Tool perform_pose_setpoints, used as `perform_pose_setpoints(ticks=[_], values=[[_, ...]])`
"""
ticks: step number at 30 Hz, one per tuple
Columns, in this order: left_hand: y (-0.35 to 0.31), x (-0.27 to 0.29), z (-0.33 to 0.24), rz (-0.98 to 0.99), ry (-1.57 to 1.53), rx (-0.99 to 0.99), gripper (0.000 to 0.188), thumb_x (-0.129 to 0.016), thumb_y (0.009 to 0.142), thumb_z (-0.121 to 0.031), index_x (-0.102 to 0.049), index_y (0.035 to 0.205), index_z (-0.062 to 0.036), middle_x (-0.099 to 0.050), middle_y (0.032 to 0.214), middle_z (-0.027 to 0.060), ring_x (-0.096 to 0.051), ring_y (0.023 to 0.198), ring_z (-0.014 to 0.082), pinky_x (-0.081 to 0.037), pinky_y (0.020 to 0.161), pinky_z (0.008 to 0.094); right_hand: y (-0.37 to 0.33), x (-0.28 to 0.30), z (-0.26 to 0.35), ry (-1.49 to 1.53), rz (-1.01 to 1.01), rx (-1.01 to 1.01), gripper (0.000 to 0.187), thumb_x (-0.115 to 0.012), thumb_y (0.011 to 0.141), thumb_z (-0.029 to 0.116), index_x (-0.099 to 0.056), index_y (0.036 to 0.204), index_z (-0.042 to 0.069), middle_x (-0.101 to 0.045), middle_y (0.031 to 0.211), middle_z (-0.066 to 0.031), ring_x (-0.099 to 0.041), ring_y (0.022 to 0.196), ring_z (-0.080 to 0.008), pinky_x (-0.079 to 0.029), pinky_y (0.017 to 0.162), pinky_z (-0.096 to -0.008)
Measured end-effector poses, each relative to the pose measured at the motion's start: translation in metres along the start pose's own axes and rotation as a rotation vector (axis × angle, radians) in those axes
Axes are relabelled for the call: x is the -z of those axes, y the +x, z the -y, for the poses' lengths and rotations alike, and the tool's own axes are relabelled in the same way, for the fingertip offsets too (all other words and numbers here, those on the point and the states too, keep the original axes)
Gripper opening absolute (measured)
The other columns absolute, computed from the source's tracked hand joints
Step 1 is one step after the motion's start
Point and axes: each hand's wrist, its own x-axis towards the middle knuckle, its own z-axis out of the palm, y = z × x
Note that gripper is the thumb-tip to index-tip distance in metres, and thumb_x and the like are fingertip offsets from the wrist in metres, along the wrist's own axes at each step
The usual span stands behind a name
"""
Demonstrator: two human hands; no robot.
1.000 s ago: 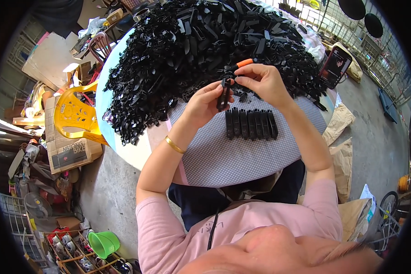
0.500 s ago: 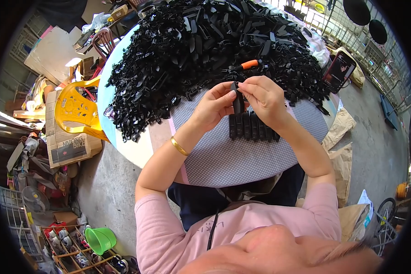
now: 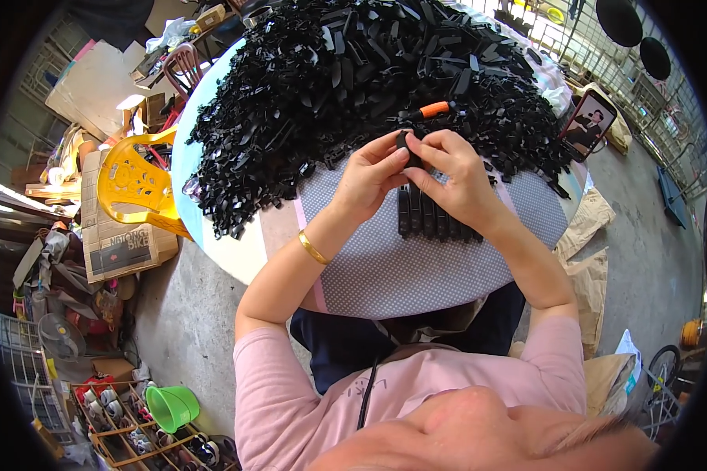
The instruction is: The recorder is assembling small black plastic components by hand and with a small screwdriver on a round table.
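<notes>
Between my two hands is a small black plastic piece (image 3: 413,159), held above the table near the pile. My left hand (image 3: 375,174) grips it from the left with thumb and fingers. On its other side my right hand (image 3: 453,169) pinches it, thumb below and fingers above. Just under my right hand, a row of several long black plastic pieces (image 3: 426,213) lies side by side on the dotted cloth. Beyond my hands spreads a large heap of loose black plastic parts (image 3: 291,102). An orange-handled tool (image 3: 434,110) rests on the heap's near side.
The round table (image 3: 416,286) has a grey dotted cover. A phone (image 3: 587,125) with a lit screen stands at its right edge. A yellow plastic chair (image 3: 137,182) is close on the left, by a cardboard box (image 3: 122,253). A green bucket (image 3: 173,408) sits lower left.
My right thumb has come down against the black piece, and my fingers now cover more of it. The piece has turned and shows less of its length. The phone's picture is different.
</notes>
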Motion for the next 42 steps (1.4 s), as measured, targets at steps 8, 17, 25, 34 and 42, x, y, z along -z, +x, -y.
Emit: perform_pose_setpoints(ticks=[8,17,25,34,42], values=[[0.014,0.044,-0.044,-0.618,1.844,-0.723,0.02,-0.068,0.072,-0.018,-0.062,0.088,-0.0073,-0.055,0.092,0.0116,-0.05,0.089,0.0283,-0.044,0.075,0.0354,-0.014,0.056,0.009,-0.063,0.031,-0.368,0.04,-0.062,0.068,-0.001,-0.059,0.107,0.002,-0.053,0.075,-0.007,-0.051,0.06,-0.0134,-0.044,0.056,-0.0241],[0.021,0.097,-0.057,-0.915,2.293,-0.167,0.017,-0.055,0.076,-0.007,-0.057,0.093,-0.006,-0.055,0.093,0.0081,-0.055,0.087,0.0261,-0.048,0.071,0.0372,-0.081,0.077,-0.007,-0.245,0.357,-0.536,0.036,-0.063,0.071,0.01,-0.058,0.105,0.001,-0.059,0.086,-0.0164,-0.058,0.076,-0.0331,-0.047,0.068,-0.0379],[0.023,0.111,-0.052,-0.979,2.29,-0.248,0.012,-0.053,0.076,-0.007,-0.058,0.087,-0.0055,-0.055,0.087,0.009,-0.056,0.084,0.0274,-0.048,0.068,0.037,-0.074,0.085,-0.026,-0.013,0.24,-0.561,0.021,-0.062,0.075,0.01,-0.064,0.094,0.0,-0.061,0.078,-0.0161,-0.06,0.071,-0.0301,-0.047,0.065,-0.0333],[0.021,0.085,-0.047,-0.823,1.858,-0.537,0.022,-0.061,0.075,-0.015,-0.06,0.094,-0.0039,-0.062,0.09,0.0141,-0.057,0.084,0.0313,-0.046,0.075,0.0386,-0.055,0.075,-0.092,-0.607,0.253,-0.583,0.018,-0.067,0.072,0.02,-0.068,0.083,0.006,-0.062,0.083,-0.0127,-0.061,0.079,-0.0287,-0.048,0.071,-0.0371],[0.021,0.04,-0.023,-0.102,0.283,0.031,0.034,-0.049,0.09,-0.012,-0.047,0.121,0.0026,-0.061,0.099,0.01,-0.06,0.086,0.015,-0.05,0.077,0.0288,-0.017,0.064,-0.088,-0.398,0.109,-0.47,0.013,-0.063,0.075,0.014,-0.065,0.08,0.003,-0.063,0.071,-0.0121,-0.062,0.064,-0.0251,-0.048,0.06,-0.0327]])
